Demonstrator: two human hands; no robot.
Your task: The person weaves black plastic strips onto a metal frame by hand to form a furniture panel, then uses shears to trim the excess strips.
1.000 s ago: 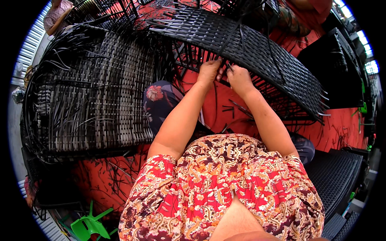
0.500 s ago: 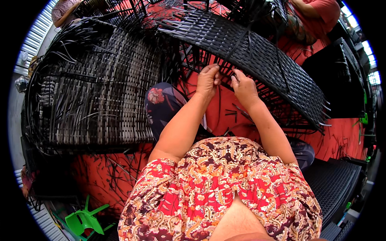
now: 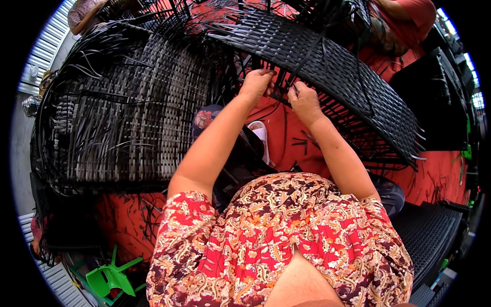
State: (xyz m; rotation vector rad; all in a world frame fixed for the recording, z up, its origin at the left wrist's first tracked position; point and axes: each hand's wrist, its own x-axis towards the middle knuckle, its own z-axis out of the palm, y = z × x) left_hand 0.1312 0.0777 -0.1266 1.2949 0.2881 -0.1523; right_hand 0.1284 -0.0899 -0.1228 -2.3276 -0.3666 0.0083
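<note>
At the far left, a large grey-and-black woven panel of flat strips (image 3: pixel 128 117) stands with its broad face toward the wearer, loose strips fraying at its upper left. Below it, a bright green plastic piece with splayed legs (image 3: pixel 110 280) lies near the rim of the view. Next comes the left hand (image 3: pixel 257 86), its fingers curled in at the near edge of a long, curved black woven band (image 3: pixel 337 66); whether it grips a strand cannot be told. Beneath, a white sandal (image 3: pixel 261 134) rests on the red floor (image 3: pixel 279 138). Further right, the right hand (image 3: pixel 305 101) pinches a thin dark strip (image 3: pixel 294 89) between thumb and forefinger, just under the same edge. The band lies ahead of both hands, its long axis slanting from upper left to lower right; unwoven strip ends point left at the upper end and right at the lower. Beyond it sits a co-worker in a red top (image 3: pixel 411 23), above a black box-like form (image 3: pixel 434 102).
</note>
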